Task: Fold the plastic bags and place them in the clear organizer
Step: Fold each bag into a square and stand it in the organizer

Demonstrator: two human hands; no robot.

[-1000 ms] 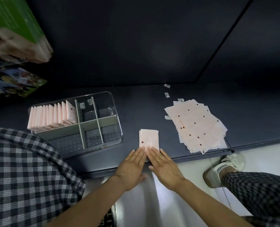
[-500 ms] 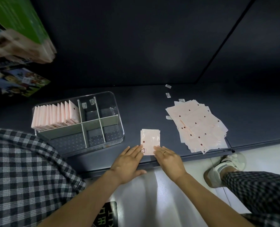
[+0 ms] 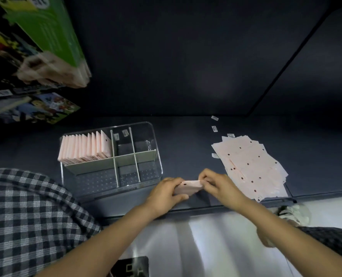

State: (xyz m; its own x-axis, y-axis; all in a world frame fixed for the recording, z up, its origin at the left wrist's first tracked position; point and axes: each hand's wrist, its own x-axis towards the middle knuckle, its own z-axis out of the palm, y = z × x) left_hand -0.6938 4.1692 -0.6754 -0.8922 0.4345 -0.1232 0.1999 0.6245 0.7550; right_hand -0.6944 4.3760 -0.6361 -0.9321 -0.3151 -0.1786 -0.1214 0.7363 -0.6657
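Note:
A folded pale pink plastic bag (image 3: pixel 188 187) is held just above the dark shelf's front edge. My left hand (image 3: pixel 166 193) grips its left end with curled fingers, and my right hand (image 3: pixel 216 183) pinches its right end. The clear organizer (image 3: pixel 156 156) stands to the left of my hands. Its back left compartment holds a row of several folded pink bags (image 3: pixel 85 148) standing upright. A loose pile of flat pink bags (image 3: pixel 250 164) with small dark dots lies to the right of my right hand.
Small white labels (image 3: pixel 214 128) lie on the dark shelf (image 3: pixel 186 140) behind the pile. Boxes (image 3: pixel 46 37) hang in at the upper left. My checked sleeve (image 3: pixel 26 216) fills the lower left, and a shoe (image 3: pixel 292 213) shows below the shelf edge at right.
The folded bag lay flat on the shelf under my fingertips; now both hands have lifted it off the surface and hold it by its ends.

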